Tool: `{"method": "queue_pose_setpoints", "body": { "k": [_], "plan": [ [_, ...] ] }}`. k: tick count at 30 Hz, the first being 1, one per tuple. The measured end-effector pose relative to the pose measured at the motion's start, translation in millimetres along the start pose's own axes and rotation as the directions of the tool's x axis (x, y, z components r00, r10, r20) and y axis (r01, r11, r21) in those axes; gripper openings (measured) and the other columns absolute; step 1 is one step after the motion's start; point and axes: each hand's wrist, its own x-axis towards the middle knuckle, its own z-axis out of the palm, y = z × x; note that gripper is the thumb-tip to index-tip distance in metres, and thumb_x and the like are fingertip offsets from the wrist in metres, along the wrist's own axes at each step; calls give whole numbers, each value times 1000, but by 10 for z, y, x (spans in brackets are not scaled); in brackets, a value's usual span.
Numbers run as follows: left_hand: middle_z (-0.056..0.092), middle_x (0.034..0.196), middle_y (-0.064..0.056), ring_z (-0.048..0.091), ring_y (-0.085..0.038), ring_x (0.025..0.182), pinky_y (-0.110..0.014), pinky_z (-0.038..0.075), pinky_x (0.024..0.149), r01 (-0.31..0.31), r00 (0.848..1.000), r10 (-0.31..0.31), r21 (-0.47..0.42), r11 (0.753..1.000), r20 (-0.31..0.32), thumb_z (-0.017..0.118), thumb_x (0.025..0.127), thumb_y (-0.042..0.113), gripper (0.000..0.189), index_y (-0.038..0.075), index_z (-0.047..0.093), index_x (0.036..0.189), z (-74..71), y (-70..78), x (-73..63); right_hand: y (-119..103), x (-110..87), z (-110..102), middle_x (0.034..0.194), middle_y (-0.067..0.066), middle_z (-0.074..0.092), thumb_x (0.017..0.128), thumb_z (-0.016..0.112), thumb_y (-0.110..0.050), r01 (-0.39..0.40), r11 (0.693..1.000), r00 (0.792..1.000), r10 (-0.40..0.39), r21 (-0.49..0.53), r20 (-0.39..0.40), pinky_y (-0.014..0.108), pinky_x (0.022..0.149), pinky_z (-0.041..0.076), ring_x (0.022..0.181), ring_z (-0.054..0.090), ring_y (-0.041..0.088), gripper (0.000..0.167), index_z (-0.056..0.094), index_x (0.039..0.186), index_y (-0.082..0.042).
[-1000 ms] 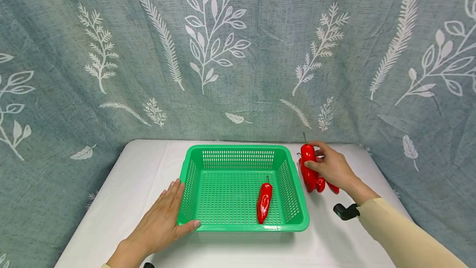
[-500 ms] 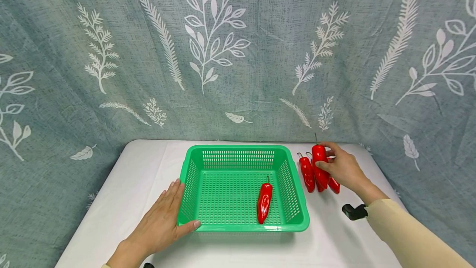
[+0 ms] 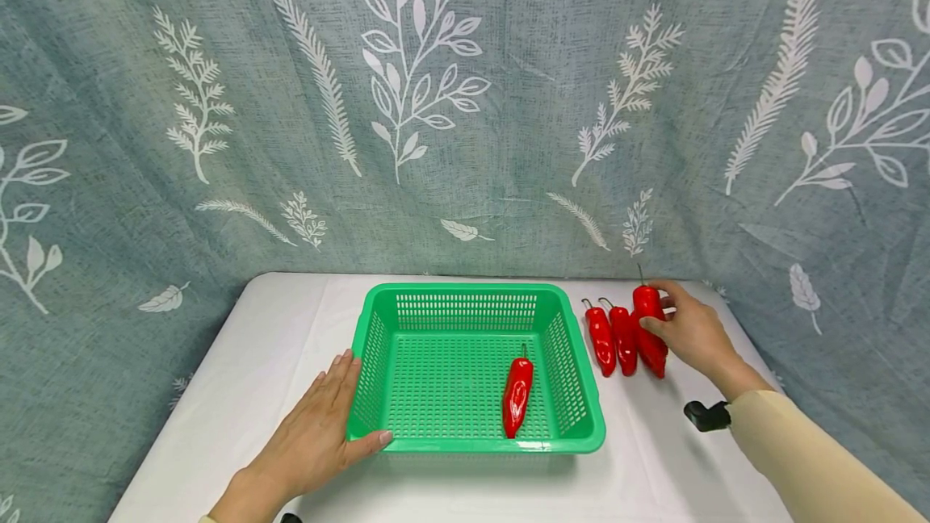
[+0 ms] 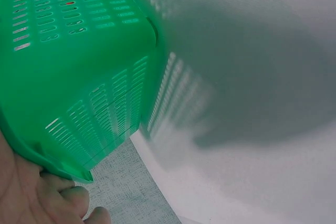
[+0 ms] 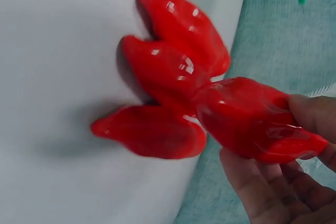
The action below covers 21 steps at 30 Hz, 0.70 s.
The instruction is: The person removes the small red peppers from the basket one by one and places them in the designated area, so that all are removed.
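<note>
My right hand [image 3: 693, 333] pinches a shiny red chili pepper [image 3: 647, 302] between thumb and fingers, its stem pointing up and away in the head view. The held pepper [image 5: 241, 114] hangs over three more red peppers [image 5: 163, 69] lying side by side on the table. In the head view it partly covers the rightmost one. My left hand [image 3: 308, 418] rests on the left rim of a green plastic basket [image 3: 475, 445], fingers straight and thumb on the front corner. One red pepper [image 3: 517, 395] lies inside the basket, towards its right side.
A white cloth [image 3: 291, 329] covers the table, whose back edge meets a grey-green curtain [image 3: 465, 208] with white leaf prints. The basket's right wall stands close to the leftmost loose pepper [image 3: 600, 339].
My right hand has moved to the right with the pepper, passing over the row and leaving the two left peppers in full view. The left hand and basket have stayed put.
</note>
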Motion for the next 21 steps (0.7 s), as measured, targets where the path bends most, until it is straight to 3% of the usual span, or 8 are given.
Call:
{"method": "queue_pose_setpoints", "body": {
  "k": [10,16,21],
  "plan": [
    [21,174,-21,22,-34,162,-54,28,129,-5,1000,5,5,1000,0,52,95,80,113,-4,24,165,-1,-3,-4,298,107,-6,135,39,53,98,68,-17,-105,993,994,104,-58,-20,51,73,62,107,62,51,71,34,157,4],
    [19,175,-20,22,-35,162,-53,28,129,-9,1000,9,-1,1000,8,52,96,79,112,-4,23,165,-1,-8,-8,481,171,10,136,39,51,98,68,-16,-171,983,985,171,-72,6,52,76,60,109,58,51,74,31,158,5],
    [20,174,-21,22,-34,162,-54,28,129,-12,1000,12,-5,1000,5,52,96,79,112,-4,24,165,-9,-8,-6,563,190,28,137,38,50,99,69,-17,-197,978,979,200,-65,42,44,71,59,108,59,48,75,31,160,2]
  ]
}}
